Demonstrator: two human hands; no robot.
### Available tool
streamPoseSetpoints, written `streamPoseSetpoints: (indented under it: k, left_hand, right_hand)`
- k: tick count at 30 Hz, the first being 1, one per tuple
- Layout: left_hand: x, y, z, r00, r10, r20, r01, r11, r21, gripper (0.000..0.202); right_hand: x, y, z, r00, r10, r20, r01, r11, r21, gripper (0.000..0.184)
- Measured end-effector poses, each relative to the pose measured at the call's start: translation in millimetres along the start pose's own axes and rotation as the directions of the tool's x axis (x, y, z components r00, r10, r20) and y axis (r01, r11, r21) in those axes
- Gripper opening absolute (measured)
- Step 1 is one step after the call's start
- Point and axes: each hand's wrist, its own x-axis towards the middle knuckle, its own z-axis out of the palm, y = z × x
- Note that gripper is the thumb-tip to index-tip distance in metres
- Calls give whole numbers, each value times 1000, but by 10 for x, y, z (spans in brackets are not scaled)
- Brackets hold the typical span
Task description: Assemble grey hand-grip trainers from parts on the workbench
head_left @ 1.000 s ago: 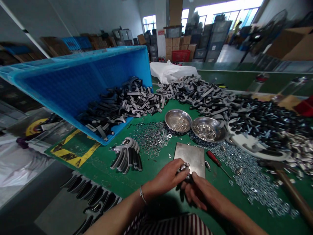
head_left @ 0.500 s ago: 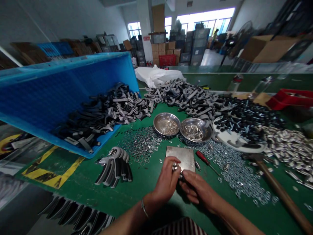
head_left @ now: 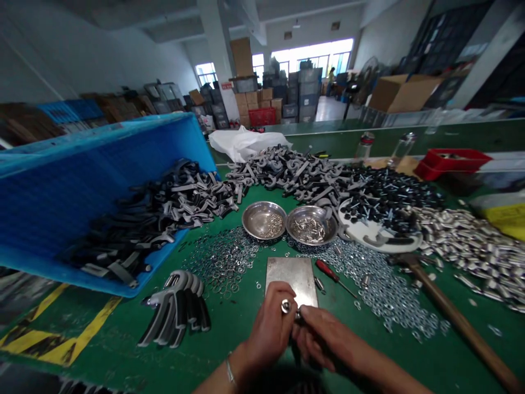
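While the left hand (head_left: 268, 334) and the right hand (head_left: 328, 342) meet close together at the near edge of the bench (head_left: 241, 314), both grip a small shiny metal fitting (head_left: 286, 306) between their fingers. Its exact form is too small to make out. The fitting sits just in front of a flat steel plate (head_left: 291, 279), and the hands overlap the plate's near edge. A bangle (head_left: 229, 372) circles the left wrist.

Just beyond the plate lie two round steel bowls side by side: the left bowl (head_left: 264, 220) holds small rings, the right bowl (head_left: 310, 225) short metal sleeves. Loose washers (head_left: 221, 260) spread across the bench left of the plate, and loose nuts (head_left: 381, 290) spread to its right. A red-handled screwdriver (head_left: 328, 272) lies just right of the plate, with a wooden-handled hammer (head_left: 459, 323) farther right, near the bench's right edge. A bundle of grey-and-black curved parts (head_left: 176, 306) rests left of the hands, below a tipped blue plastic crate (head_left: 102, 158) spilling similar parts. Black bolts (head_left: 389, 197) heap up toward the far edge, partly over a white tray (head_left: 369, 238).
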Motion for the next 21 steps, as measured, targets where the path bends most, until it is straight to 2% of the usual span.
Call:
streamPoseSetpoints:
  k: [2, 3, 4, 6, 7, 9, 11, 13, 14, 16, 18, 20, 21]
  left_hand:
    - [29, 48, 11, 992, -94, -85, 94, 996, -6, 17]
    - [50, 63, 16, 991, -98, -90, 98, 995, -3, 18]
    - [77, 68, 19, 996, -75, -53, 75, 997, 6, 17]
    - [167, 32, 20, 994, -36, 106, 30, 998, 55, 15]
    - [233, -12, 20, 981, -43, 189, 24, 994, 104, 14]
    - [406, -143, 19, 942, -83, 326, -2, 967, 253, 15]
    - [615, -287, 10, 890, -138, 434, -66, 904, 422, 16]
    - [846, -376, -7, 838, -172, 519, -162, 828, 536, 21]
    - [972, -387, -14, 823, -172, 541, -206, 798, 567, 26]
    - [1254, -352, -3, 833, -145, 534, -251, 761, 598, 30]
    - [1574, -295, 69, 861, -151, 485, -222, 748, 626, 21]
    - [1902, -280, 209, 872, -222, 437, -146, 733, 664, 16]
    - [2052, -297, 296, 866, -263, 426, -114, 724, 680, 15]
  right_hand:
    - [-28, -27, 23, 979, -128, -160, 118, 991, -71, 50]
    - [-38, -26, 40, 974, -138, -182, 136, 990, -22, 49]
    - [-42, -12, 56, 979, -113, -168, 127, 989, 80, 49]
    - [-33, 47, 63, 999, -25, -47, 38, 955, 294, 54]
    - [-21, 80, 44, 1000, 3, -6, -1, 944, 330, 57]
    - [-5, 121, -44, 1000, -3, -27, 8, 980, 198, 59]
    - [-38, 109, -192, 988, -99, -122, 86, 990, -108, 55]
    - [-162, 52, -381, 964, -205, -168, 131, 919, -372, 47]
    - [-261, 18, -487, 960, -222, -170, 127, 888, -442, 44]
    - [-509, -38, -723, 959, -196, -204, 75, 870, -487, 43]
    - [-778, -64, -998, 940, -159, -303, -8, 875, -484, 46]
    - [-1021, -61, -1316, 873, -174, -456, -92, 859, -504, 47]
    - [-1128, -47, -1488, 800, -226, -555, -145, 825, -546, 45]
